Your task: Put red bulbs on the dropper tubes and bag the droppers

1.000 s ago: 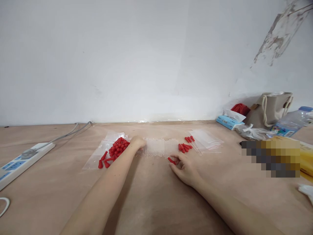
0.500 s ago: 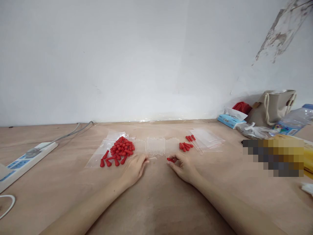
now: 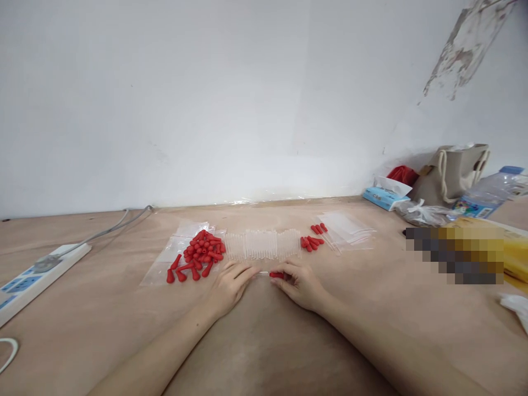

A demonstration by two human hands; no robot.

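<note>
My left hand (image 3: 229, 285) and my right hand (image 3: 300, 284) meet near the middle of the wooden table (image 3: 264, 341). A small red rubber cap (image 3: 276, 275) is pinched in the fingers of my right hand. The fingers of my left hand pinch a thin clear tube (image 3: 262, 273) that points at the cap. Just behind the hands lies a row of clear tubes (image 3: 263, 245). A heap of red caps (image 3: 199, 254) lies on a clear bag at the left. A few capped pieces (image 3: 312, 242) lie at the right.
A white power strip (image 3: 28, 275) with a grey cable lies at far left. Clear zip bags (image 3: 348, 231) lie right of the tubes. At the back right stand a tissue pack (image 3: 383, 197), a canvas bag (image 3: 454, 173) and a water bottle (image 3: 487, 195). A white wall rises behind.
My left hand drew back from the heap of red caps and came toward me with a clear tube. Both hands have closed in on each other, cap toward tube.
</note>
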